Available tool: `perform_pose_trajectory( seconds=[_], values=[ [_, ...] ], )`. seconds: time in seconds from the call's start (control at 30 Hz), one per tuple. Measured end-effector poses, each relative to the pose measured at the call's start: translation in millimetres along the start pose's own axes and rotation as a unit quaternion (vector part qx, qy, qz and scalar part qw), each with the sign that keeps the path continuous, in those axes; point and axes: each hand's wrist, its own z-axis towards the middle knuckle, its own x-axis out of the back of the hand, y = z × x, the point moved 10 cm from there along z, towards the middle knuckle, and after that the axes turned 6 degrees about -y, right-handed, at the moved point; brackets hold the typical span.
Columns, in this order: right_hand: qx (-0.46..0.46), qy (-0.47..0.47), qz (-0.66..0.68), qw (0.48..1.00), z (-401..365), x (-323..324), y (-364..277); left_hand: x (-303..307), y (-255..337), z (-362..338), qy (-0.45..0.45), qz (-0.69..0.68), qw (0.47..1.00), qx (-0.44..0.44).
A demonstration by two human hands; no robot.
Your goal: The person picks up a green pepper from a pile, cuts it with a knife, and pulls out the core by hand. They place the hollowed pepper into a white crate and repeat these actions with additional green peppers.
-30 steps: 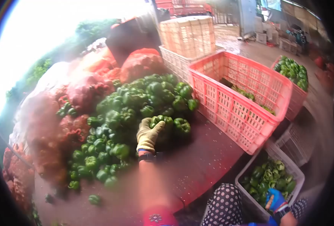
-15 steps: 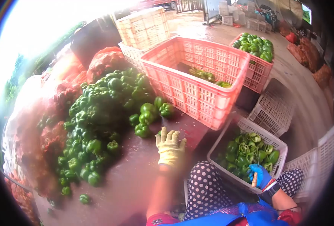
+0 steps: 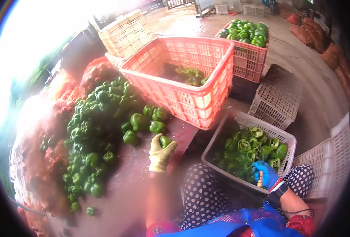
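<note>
My left hand [image 3: 160, 156], in a pale yellow glove, is closed around a green bell pepper [image 3: 165, 142] at the table's edge. Several whole peppers [image 3: 140, 122] lie just beyond it, beside a big heap of green bell peppers [image 3: 100, 118]. In a blue glove, my right hand [image 3: 266, 173] grips a small tool with a wooden handle [image 3: 260, 180], seemingly a knife; its blade is hard to make out. That hand is over a pale crate [image 3: 290, 144] of green peppers, some cut open.
On the table [image 3: 129, 173] stands a pink crate [image 3: 175, 91] with some green pieces inside. Behind it another pink crate [image 3: 248, 63] is full of peppers. An upturned grey crate [image 3: 277, 98] and white crates [image 3: 317, 175] stand right. Net sacks [image 3: 40, 146] bulge at left.
My left hand has closed its spread fingers around a pepper. The view has shifted, so the crates appear further left. My right hand still holds the wooden-handled tool.
</note>
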Motion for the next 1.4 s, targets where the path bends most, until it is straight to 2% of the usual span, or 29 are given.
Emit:
perform_pose_trajectory(
  seconds=[0.07,0.13,0.17,0.2,0.23,0.3,0.33,0.37,0.43,0.5,0.57,0.6,0.63,0.7,0.77,0.83,0.87,0.9,0.93,0.97,1.0,1.03,1.07,1.17,1.2,1.23,1.27,1.37,1.4],
  values=[
    [0.021,-0.074,-0.019,0.997,-5,-46,-29,-25,50,-25,-0.08,-0.115,0.989,-0.042],
    [0.047,-0.144,-0.015,0.988,-12,-95,-55,-56,110,-59,-0.163,-0.132,0.975,-0.076],
    [0.059,-0.169,0.007,0.984,-11,-115,-65,-71,141,-74,-0.2,-0.09,0.971,-0.096],
    [0.084,-0.173,0.003,0.981,-20,-136,-84,-86,168,-88,-0.205,0.046,0.959,-0.19],
    [0.108,-0.177,0.001,0.978,-33,-155,-103,-109,176,-103,-0.25,0.043,0.952,-0.169],
    [0.162,-0.168,-0.083,0.969,-24,-152,-123,-152,184,-125,-0.319,0.04,0.912,-0.254],
    [0.186,-0.163,-0.125,0.961,-15,-148,-131,-161,198,-130,-0.328,-0.044,0.9,-0.285],
    [0.174,-0.141,-0.033,0.974,-14,-133,-131,-177,171,-135,-0.403,-0.203,0.89,-0.061],
    [0.172,-0.208,0.033,0.962,-3,-114,-139,-204,159,-117,-0.424,-0.334,0.841,-0.03],
    [0.174,-0.167,0.04,0.97,-2,-77,-140,-230,144,-104,-0.442,-0.413,0.796,0.013],
    [0.209,-0.186,-0.033,0.96,11,-58,-141,-267,127,-115,-0.501,-0.419,0.739,0.164],
    [0.31,-0.154,-0.126,0.93,5,-57,-156,-264,136,-117,-0.461,-0.413,0.76,0.2],
    [0.404,-0.119,-0.218,0.881,-8,-60,-169,-276,136,-123,-0.51,-0.433,0.71,0.222],
    [0.455,-0.083,-0.37,0.806,-26,-76,-178,-291,143,-133,-0.595,-0.466,0.6,0.262],
    [0.374,-0.081,-0.497,0.779,-30,-80,-177,-296,133,-125,-0.545,-0.436,0.662,0.273],
    [0.365,-0.1,-0.467,0.8,-26,-77,-174,-306,119,-116,-0.515,-0.405,0.702,0.28],
    [0.377,-0.113,-0.427,0.814,-27,-76,-178,-312,127,-113,-0.523,-0.466,0.673,0.236],
    [0.389,-0.126,-0.385,0.827,-29,-74,-180,-312,133,-111,-0.525,-0.467,0.681,0.208],
    [0.441,-0.102,-0.355,0.818,-28,-64,-180,-309,140,-111,-0.525,-0.467,0.688,0.182],
    [0.445,-0.085,-0.37,0.811,-30,-60,-178,-307,145,-110,-0.525,-0.467,0.694,0.154],
    [0.45,-0.067,-0.383,0.804,-34,-58,-178,-315,152,-113,-0.58,-0.489,0.64,0.125],
    [0.454,-0.05,-0.397,0.796,-37,-58,-178,-320,143,-106,-0.552,-0.453,0.694,0.097],
    [0.494,-0.039,-0.423,0.759,-46,-65,-180,-322,133,-104,-0.52,-0.415,0.744,0.069],
    [0.382,0.016,-0.421,0.822,-30,-47,-166,-334,105,-109,-0.488,-0.37,0.763,0.209],
    [0.408,0.048,-0.4,0.819,-32,-41,-171,-330,109,-110,-0.489,-0.347,0.778,0.188],
    [0.352,-0.029,-0.099,0.93,-13,-33,-158,-326,114,-111,-0.491,-0.322,0.792,0.166],
    [0.314,-0.035,-0.1,0.944,-10,-28,-156,-325,117,-110,-0.491,-0.297,0.807,0.142],
    [0.189,-0.103,-0.063,0.975,-1,-28,-142,-316,152,-109,-0.498,-0.3,0.811,-0.065],
    [0.146,-0.134,-0.043,0.979,3,-33,-134,-319,149,-110,-0.511,-0.315,0.799,-0.039]
  ],
)
